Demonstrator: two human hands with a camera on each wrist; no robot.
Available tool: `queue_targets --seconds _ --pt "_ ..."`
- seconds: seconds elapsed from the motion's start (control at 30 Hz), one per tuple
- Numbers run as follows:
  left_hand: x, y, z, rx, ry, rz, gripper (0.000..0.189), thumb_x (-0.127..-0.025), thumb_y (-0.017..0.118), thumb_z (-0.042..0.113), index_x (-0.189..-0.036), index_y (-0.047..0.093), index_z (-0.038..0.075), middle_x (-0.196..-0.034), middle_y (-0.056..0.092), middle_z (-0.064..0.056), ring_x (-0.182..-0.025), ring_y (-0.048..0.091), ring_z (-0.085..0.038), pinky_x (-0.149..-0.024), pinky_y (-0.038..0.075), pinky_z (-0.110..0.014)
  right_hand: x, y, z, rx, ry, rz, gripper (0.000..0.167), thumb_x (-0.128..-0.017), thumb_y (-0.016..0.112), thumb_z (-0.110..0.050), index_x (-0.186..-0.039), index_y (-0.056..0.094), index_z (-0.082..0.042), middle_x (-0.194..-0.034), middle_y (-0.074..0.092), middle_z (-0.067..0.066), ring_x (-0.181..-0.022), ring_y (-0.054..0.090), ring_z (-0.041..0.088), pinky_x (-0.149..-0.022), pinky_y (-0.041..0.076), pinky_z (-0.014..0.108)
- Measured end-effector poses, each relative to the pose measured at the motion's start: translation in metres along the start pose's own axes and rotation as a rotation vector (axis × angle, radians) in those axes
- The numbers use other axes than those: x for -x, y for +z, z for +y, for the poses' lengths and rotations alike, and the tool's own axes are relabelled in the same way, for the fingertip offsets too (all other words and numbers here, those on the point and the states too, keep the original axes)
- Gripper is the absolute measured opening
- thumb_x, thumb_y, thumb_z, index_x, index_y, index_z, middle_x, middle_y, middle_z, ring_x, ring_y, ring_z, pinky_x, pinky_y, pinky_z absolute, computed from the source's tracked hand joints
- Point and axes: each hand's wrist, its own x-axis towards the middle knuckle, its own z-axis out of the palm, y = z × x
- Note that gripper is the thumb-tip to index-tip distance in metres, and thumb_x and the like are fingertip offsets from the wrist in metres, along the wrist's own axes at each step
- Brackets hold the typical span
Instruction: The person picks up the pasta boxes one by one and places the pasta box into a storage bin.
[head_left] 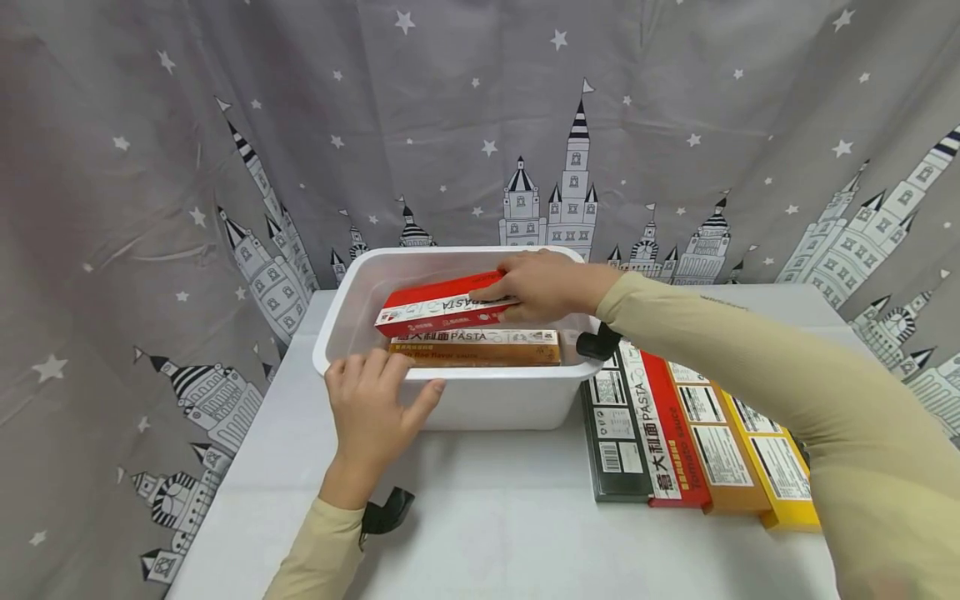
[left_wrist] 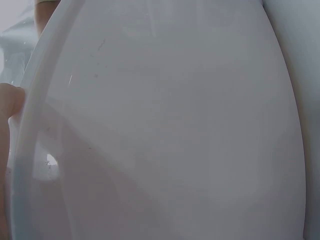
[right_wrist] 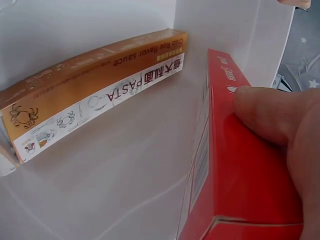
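Sleeve (head_left: 795, 392) up front, right hand (head_left: 543, 287) firmly gripping one end of the red box (head_left: 435, 307), length running left inside tub (head_left: 495, 402)

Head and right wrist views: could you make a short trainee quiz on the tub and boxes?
1. Which grip holds a red box? A) left B) right C) both
2. True or false: the left grip holds a box.
3. Which animal is drawn on the brown box in the tub?

Key: 1. B, the right grip. 2. False: it is on the tub's rim. 3. A crab.
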Motion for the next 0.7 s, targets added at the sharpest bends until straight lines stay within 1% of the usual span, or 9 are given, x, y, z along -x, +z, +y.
queue_targets --seconds 0.07,0.13,0.2,0.3,0.43,0.6,0.7 --pt "0.0 0.0 0.0 0.002 0.002 0.001 0.071 -0.098 0.037 0.07 -0.086 0.063 0.005 -0.08 0.062 -0.015 -0.077 0.052 -0.038 -0.084 0.036 -0.057 -0.004 0.002 -0.001 0.002 0.005 -0.012 0.053 -0.098 0.062 -0.036 -0.149 0.05 -0.04 -0.128 0.061 0.014 -0.1 0.061 0.026 -0.084 0.052 0.044" --pt "0.0 0.0 0.001 0.005 0.004 0.003 0.07 -0.099 0.038 0.069 -0.085 0.063 0.005 -0.08 0.062 -0.015 -0.077 0.052 -0.037 -0.083 0.036 -0.057 -0.007 0.003 -0.002 0.006 -0.002 -0.02 0.053 -0.097 0.062 -0.035 -0.149 0.051 -0.04 -0.127 0.062 0.015 -0.102 0.061 0.026 -0.085 0.052 0.045" --pt "0.0 -0.001 0.002 0.013 0.004 0.006 0.069 -0.099 0.038 0.068 -0.085 0.063 0.005 -0.08 0.062 -0.015 -0.077 0.052 -0.037 -0.083 0.036 -0.057 -0.01 0.004 -0.003 0.013 -0.011 -0.027 0.053 -0.097 0.063 -0.034 -0.148 0.051 -0.039 -0.129 0.062 0.016 -0.107 0.062 0.028 -0.089 0.052 0.046" --pt "0.0 -0.001 0.002 0.022 0.0 0.006 0.067 -0.099 0.039 0.067 -0.085 0.063 0.006 -0.08 0.063 -0.015 -0.078 0.053 -0.036 -0.083 0.036 -0.057 -0.013 0.005 -0.004 0.014 -0.018 -0.031 0.053 -0.097 0.064 -0.033 -0.149 0.051 -0.037 -0.136 0.061 0.019 -0.118 0.06 0.031 -0.098 0.05 0.05" --pt "0.0 0.0 0.003 0.023 -0.002 0.003 0.067 -0.099 0.039 0.067 -0.086 0.064 0.006 -0.081 0.064 -0.015 -0.078 0.053 -0.036 -0.083 0.036 -0.057 -0.015 0.006 -0.005 0.006 -0.008 -0.04 0.053 -0.097 0.064 -0.033 -0.149 0.051 -0.037 -0.141 0.058 0.02 -0.123 0.059 0.033 -0.103 0.048 0.053" --pt "-0.001 -0.002 0.002 0.013 -0.001 -0.003 0.067 -0.099 0.039 0.066 -0.086 0.064 0.006 -0.082 0.064 -0.016 -0.078 0.054 -0.036 -0.083 0.037 -0.057 -0.019 0.008 -0.003 -0.009 -0.005 -0.045 0.053 -0.097 0.065 -0.032 -0.148 0.052 -0.036 -0.141 0.059 0.019 -0.125 0.058 0.033 -0.104 0.047 0.052" --pt "0.0 -0.002 0.002 0.004 -0.004 -0.007 0.068 -0.099 0.038 0.067 -0.086 0.064 0.006 -0.082 0.064 -0.016 -0.079 0.054 -0.036 -0.083 0.037 -0.057 -0.021 0.011 -0.002 -0.025 -0.019 -0.049 0.052 -0.097 0.066 -0.032 -0.147 0.054 -0.035 -0.139 0.061 0.018 -0.121 0.06 0.032 -0.102 0.049 0.05"
